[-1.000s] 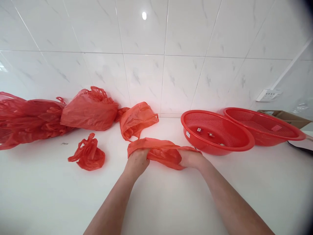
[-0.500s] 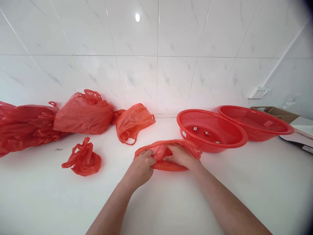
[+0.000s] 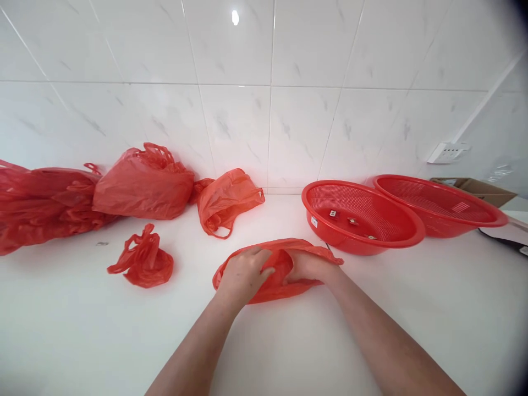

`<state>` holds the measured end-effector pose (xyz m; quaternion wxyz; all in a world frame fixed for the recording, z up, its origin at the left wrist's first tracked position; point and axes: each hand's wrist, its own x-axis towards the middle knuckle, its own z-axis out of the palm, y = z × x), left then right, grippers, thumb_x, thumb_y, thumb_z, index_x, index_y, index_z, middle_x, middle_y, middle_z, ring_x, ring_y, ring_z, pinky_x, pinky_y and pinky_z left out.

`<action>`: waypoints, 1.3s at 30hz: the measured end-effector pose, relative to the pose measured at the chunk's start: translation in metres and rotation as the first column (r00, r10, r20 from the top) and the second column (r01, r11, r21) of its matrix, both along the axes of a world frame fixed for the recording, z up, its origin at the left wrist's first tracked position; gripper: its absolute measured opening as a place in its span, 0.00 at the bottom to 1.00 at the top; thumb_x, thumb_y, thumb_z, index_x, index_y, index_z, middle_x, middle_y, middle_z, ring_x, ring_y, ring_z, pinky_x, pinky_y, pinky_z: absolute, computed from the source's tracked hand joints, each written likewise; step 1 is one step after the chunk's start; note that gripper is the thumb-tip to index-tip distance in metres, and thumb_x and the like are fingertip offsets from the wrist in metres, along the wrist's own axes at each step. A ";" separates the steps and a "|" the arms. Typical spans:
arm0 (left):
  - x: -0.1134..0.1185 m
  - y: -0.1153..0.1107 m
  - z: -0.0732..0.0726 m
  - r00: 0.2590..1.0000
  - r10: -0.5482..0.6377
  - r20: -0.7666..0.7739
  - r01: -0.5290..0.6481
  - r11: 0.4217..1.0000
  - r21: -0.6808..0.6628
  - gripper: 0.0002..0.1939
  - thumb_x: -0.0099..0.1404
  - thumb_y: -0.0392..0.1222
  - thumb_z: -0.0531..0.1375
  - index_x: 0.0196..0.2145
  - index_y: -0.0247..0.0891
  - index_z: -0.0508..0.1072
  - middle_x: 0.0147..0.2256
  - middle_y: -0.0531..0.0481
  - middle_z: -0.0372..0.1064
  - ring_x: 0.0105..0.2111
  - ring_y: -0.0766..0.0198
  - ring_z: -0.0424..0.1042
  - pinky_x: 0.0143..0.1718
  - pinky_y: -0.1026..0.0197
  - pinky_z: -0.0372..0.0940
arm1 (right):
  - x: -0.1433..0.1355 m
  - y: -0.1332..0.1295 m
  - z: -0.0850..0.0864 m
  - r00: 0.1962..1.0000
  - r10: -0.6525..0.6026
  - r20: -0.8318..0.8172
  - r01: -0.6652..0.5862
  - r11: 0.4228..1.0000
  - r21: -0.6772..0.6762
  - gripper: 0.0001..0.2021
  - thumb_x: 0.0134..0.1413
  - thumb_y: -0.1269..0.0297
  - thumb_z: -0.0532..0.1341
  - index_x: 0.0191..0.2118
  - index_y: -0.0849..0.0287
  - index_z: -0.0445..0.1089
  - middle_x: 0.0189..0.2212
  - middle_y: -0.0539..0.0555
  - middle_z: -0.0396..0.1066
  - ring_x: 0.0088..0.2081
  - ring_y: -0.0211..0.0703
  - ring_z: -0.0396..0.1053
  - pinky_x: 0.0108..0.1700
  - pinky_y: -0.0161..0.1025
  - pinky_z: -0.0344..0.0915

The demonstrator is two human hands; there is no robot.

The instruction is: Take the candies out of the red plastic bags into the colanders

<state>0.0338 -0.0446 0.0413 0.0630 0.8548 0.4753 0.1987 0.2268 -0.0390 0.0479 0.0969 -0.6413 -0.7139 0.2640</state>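
A red plastic bag (image 3: 264,297) lies on the white table in front of me, its mouth spread wide and facing up. At its left side is my left hand (image 3: 246,273), with the thumb held apart from the index finger and the other fingers dipping into the bag. My right hand (image 3: 307,266) reaches into the mouth from the right. Red plastic hides most of its fingers, so I cannot see whether they grip anything.
Two red perforated baskets (image 3: 363,245) (image 3: 445,225) stand at the right; several small items lie in the nearer one. More red bags (image 3: 142,190) (image 3: 231,198) line the tiled wall. A small crumpled bag (image 3: 148,264) sits at left. A cardboard box (image 3: 487,191) is at far right.
The bag's mouth has been spread wider, its left side moving left and toward me. My left thumb has come away from the fingers. My right hand stays in the bag.
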 end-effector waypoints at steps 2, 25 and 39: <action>0.000 0.006 -0.009 0.999 -0.009 -0.046 0.008 1.000 -0.011 0.24 0.54 0.46 0.64 0.49 0.45 0.69 0.48 0.46 0.68 0.46 0.52 0.67 0.42 0.55 0.64 | 0.009 0.002 -0.002 0.986 0.109 -0.126 -0.116 0.992 -0.048 0.26 0.34 0.62 0.70 0.47 0.48 0.71 0.40 0.49 0.74 0.41 0.46 0.70 0.38 0.39 0.65; -0.019 0.013 -0.014 0.975 0.088 0.204 -0.044 0.977 -0.210 0.22 0.57 0.51 0.59 0.49 0.46 0.70 0.48 0.50 0.71 0.45 0.56 0.70 0.42 0.59 0.66 | 0.069 0.038 -0.046 0.265 -0.351 -0.898 -0.074 0.921 -0.382 0.12 0.56 0.58 0.58 0.39 0.61 0.70 0.39 0.56 0.71 0.27 0.31 0.64 0.21 0.25 0.57; -0.043 0.047 -0.036 0.762 0.467 0.450 -0.329 0.876 -0.352 0.19 0.55 0.51 0.59 0.43 0.41 0.72 0.34 0.50 0.71 0.32 0.60 0.70 0.34 0.60 0.64 | 0.040 0.026 -0.033 0.867 0.187 -0.462 -0.274 0.953 -0.129 0.15 0.46 0.57 0.64 0.41 0.55 0.76 0.29 0.49 0.73 0.26 0.34 0.65 0.28 0.31 0.60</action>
